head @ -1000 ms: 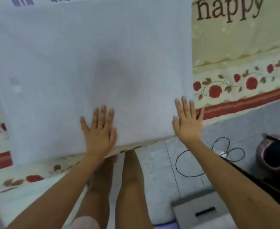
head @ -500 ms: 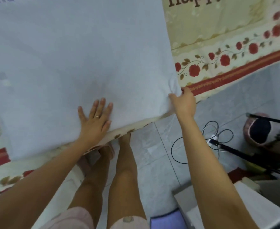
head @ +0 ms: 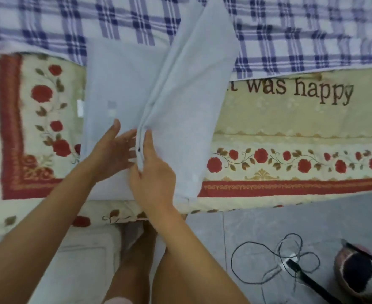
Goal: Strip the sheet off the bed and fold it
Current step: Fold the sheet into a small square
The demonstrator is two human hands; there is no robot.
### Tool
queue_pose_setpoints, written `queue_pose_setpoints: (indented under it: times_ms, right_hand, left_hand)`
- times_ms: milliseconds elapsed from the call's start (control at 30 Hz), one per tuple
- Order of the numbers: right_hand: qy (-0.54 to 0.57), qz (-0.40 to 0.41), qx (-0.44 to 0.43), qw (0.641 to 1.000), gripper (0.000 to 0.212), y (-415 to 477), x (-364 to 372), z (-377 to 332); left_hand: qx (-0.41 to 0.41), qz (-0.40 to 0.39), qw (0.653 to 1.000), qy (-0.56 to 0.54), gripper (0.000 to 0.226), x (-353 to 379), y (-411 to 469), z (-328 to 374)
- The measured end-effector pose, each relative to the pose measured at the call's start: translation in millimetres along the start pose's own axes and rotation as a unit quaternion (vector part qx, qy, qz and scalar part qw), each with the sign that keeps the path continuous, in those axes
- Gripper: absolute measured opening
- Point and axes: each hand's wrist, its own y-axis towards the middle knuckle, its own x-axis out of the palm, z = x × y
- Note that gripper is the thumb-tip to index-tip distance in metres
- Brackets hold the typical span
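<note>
The pale blue sheet (head: pixel 119 88) lies partly folded on the bed near its front edge. Its right half (head: pixel 191 88) is lifted and swung over toward the left, forming a raised flap. My right hand (head: pixel 153 174) pinches the bunched edge of that flap between thumb and fingers, close to the middle of the sheet. My left hand (head: pixel 112 152) is just left of it, palm turned toward the flap, fingers spread and straight, over the flat lower layer.
The bed carries a cream cover with red roses (head: pixel 290 128) and a blue plaid blanket (head: pixel 301 34) at the back. On the tiled floor at right lie a black cable (head: pixel 257 260), a black rod (head: pixel 312 284) and a pink round object (head: pixel 354 275). A pale mat (head: pixel 75 266) lies at left.
My right hand gripped the sheet's right front corner and carried it leftward, lifting the right half into a flap. My left hand lifted off its flat press and turned toward the fold.
</note>
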Motion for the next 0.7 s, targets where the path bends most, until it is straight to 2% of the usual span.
queue_pose_setpoints:
  times_ms: [67,133,200,267,367,433,500,567,633,700]
  right_hand:
    - [-0.03,-0.127,-0.009,0.991,0.074,3,30,1]
    - [-0.032,-0.219,0.007,0.975,0.058,10,44,13]
    - [-0.036,-0.186,0.001,0.982,0.036,19,44,33]
    - [-0.035,-0.104,-0.004,0.994,0.028,31,33,54]
    - [-0.057,-0.028,0.0,0.998,0.031,58,3,76]
    - [-0.136,-0.019,-0.047,0.989,0.047,83,-16,80]
    - [-0.23,-0.02,-0.121,0.965,0.068,116,-29,72]
    - [-0.317,-0.023,-0.181,0.931,0.077,153,-35,56]
    - [-0.387,-0.049,-0.224,0.893,0.074,193,-32,40]
    - [-0.469,-0.077,-0.279,0.834,0.062,233,-20,19]
  left_hand:
    - [-0.014,0.02,1.0,-0.006,0.071,-19,-2,-18]
    - [-0.002,0.062,0.997,0.033,0.046,-27,3,-39]
    - [0.016,0.093,0.989,0.114,0.045,-30,7,-53]
    - [0.035,0.141,0.969,0.2,0.053,-32,10,-63]
    - [0.083,0.199,0.944,0.248,0.064,-24,13,-74]
    - [0.123,0.226,0.929,0.265,0.067,-20,8,-81]
    - [0.153,0.26,0.91,0.285,0.068,-21,2,-90]
    - [0.162,0.289,0.894,0.302,0.057,-19,-4,-97]
    - [0.146,0.309,0.885,0.315,0.041,-17,-3,-103]
    - [0.15,0.33,0.883,0.3,0.025,-20,0,-106]
